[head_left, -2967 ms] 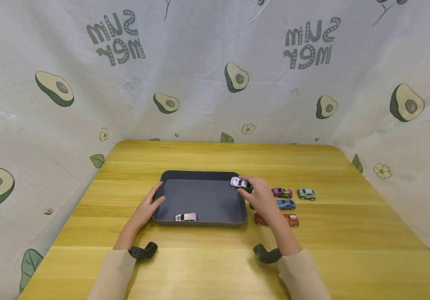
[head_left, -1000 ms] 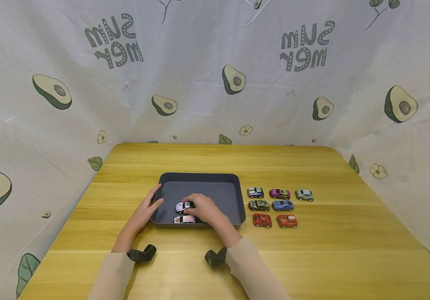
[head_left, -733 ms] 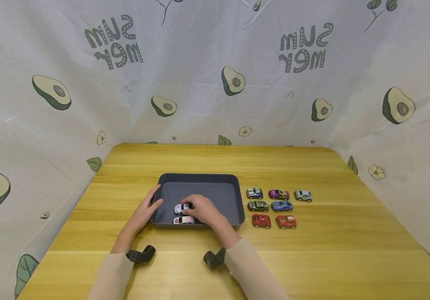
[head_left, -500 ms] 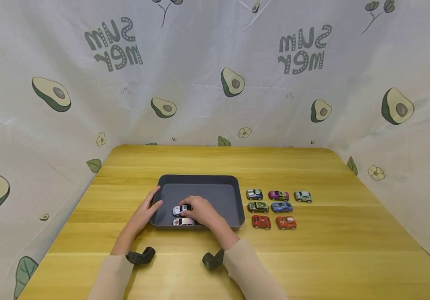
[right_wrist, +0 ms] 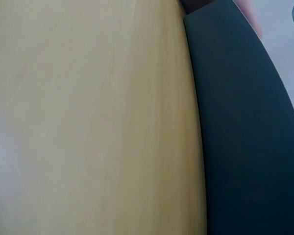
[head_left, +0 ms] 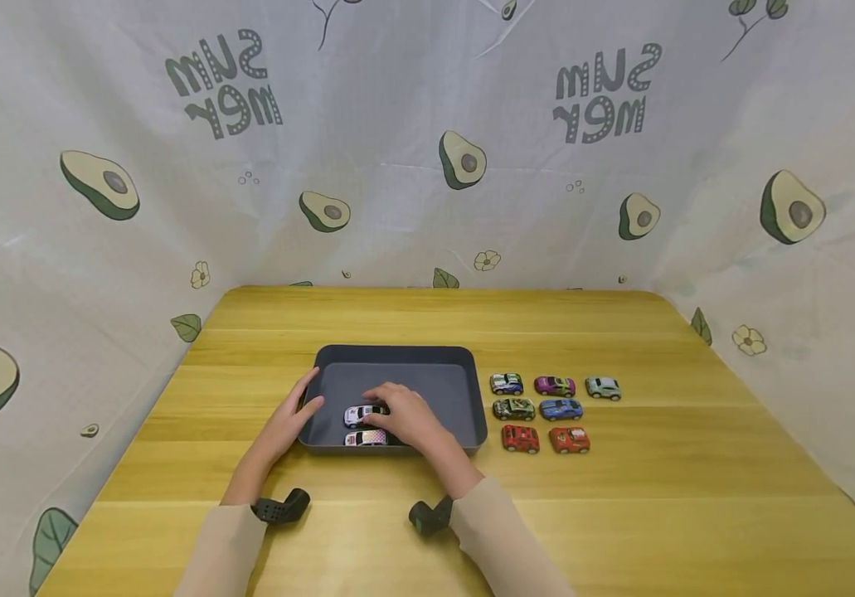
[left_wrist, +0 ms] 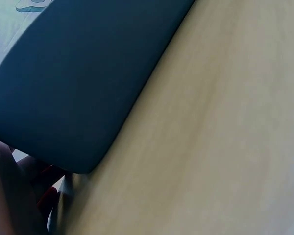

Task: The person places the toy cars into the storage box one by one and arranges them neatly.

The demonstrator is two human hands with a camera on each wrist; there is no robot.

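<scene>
A dark grey rectangular tray (head_left: pixel 427 377) lies on the table in the head view. My left hand (head_left: pixel 283 427) rests at its left side, fingers fairly straight along the rim and thumb reaching over the edge. Inside, near the front left, sit two toy cars side by side: a white one with a pink checkered rear (head_left: pixel 366 438) by the front wall and a white-and-black one (head_left: pixel 356 415) behind it. My right hand (head_left: pixel 408 414) hovers over the white-and-black car, thumb and fingers spread around its rear. Both wrist views mostly show the tray's outer wall (left_wrist: pixel 88 83) and table.
Right of the tray, several toy cars stand in rows on the wooden table (head_left: pixel 658 497): a striped one (head_left: pixel 507 383), purple (head_left: pixel 555 386), pale green (head_left: pixel 603 388), camouflage (head_left: pixel 513 409), blue (head_left: pixel 561 410) and two red ones (head_left: pixel 520 439). A printed curtain (head_left: pixel 397 124) surrounds the table.
My right hand has brought the white-and-black car from above the tray's right edge to its front left, set it down behind the checkered one, and loosened slightly upward. My left hand stays put.
</scene>
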